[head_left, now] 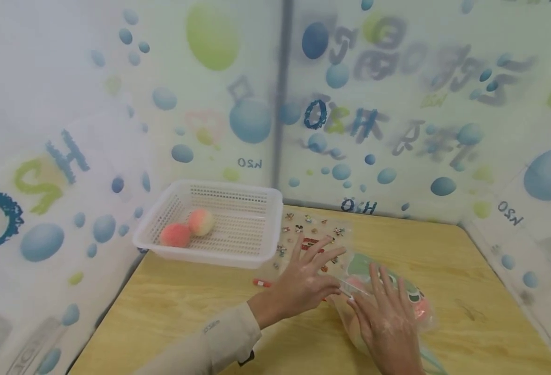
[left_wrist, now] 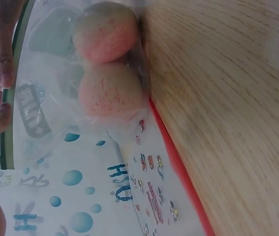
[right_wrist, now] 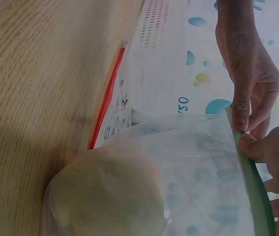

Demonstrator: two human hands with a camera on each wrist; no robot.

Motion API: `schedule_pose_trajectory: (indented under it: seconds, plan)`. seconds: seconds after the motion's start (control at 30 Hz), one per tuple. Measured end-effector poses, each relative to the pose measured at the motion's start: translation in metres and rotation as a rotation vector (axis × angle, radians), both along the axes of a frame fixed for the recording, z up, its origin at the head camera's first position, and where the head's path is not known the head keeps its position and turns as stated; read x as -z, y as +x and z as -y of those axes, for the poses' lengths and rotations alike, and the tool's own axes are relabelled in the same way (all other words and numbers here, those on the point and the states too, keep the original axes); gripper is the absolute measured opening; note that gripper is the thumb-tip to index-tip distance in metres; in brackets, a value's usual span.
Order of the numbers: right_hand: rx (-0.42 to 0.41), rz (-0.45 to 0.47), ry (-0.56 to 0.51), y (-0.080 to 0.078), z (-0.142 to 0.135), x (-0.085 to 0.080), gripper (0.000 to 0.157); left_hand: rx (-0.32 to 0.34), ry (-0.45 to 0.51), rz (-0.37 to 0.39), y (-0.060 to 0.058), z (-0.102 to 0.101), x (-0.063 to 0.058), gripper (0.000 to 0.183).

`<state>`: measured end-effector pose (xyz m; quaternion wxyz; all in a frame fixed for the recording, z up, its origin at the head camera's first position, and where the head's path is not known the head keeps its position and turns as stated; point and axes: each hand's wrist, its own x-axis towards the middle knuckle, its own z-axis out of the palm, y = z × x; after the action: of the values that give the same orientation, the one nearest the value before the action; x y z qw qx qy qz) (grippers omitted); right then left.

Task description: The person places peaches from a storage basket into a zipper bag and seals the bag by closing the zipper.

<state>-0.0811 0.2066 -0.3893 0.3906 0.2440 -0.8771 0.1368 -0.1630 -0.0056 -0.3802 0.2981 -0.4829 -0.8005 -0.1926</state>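
Observation:
Both hands are at the green zip edge of a clear zip bag (left_wrist: 46, 93), close together. My left hand (head_left: 303, 284) pinches that edge between thumb and index finger, its other fingers spread. Just beside it, my right hand (head_left: 390, 320) also pinches the edge with thumb and fingers. Two pink-and-cream peaches, an upper peach (left_wrist: 105, 34) and a lower peach (left_wrist: 111, 91), lie inside the bag in the left wrist view. Seen from the right wrist, the bag's edge (right_wrist: 247, 172) runs under both thumbs and the bag hangs towards the table.
A white perforated basket (head_left: 209, 258) at the back left holds two peaches (head_left: 175, 235). Behind my left hand lies a clear pouch (head_left: 319, 221) printed with small cartoon figures, with a red edge strip (right_wrist: 107, 93). Printed white sheeting (head_left: 374, 130) walls in the wooden table (head_left: 176, 317).

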Motion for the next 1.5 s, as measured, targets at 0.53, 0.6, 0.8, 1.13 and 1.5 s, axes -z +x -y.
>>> schedule_pose_trajectory:
  seconds: [0.53, 0.6, 0.8, 1.13, 1.5]
  plan:
    - [0.019, -0.020, 0.012, 0.001, -0.002, 0.000, 0.061, -0.074, 0.005, -0.056, 0.003, 0.003, 0.005, 0.010]
    - [0.020, -0.024, 0.010, 0.002, -0.003, 0.000, 0.061, -0.071, 0.004, -0.055, 0.002, 0.004, 0.004, 0.011]
    - [0.020, -0.021, 0.005, 0.006, -0.006, 0.000, 0.060, -0.067, 0.029, -0.039, 0.005, 0.006, 0.006, 0.007]
    - [0.015, -0.023, -0.011, 0.010, -0.006, 0.003, 0.059, -0.124, 0.037, -0.084, 0.010, 0.009, 0.009, 0.012]
    - [0.030, -0.041, -0.020, 0.012, 0.002, 0.002, 0.066, -0.079, -0.020, -0.107, 0.019, -0.002, 0.005, 0.012]
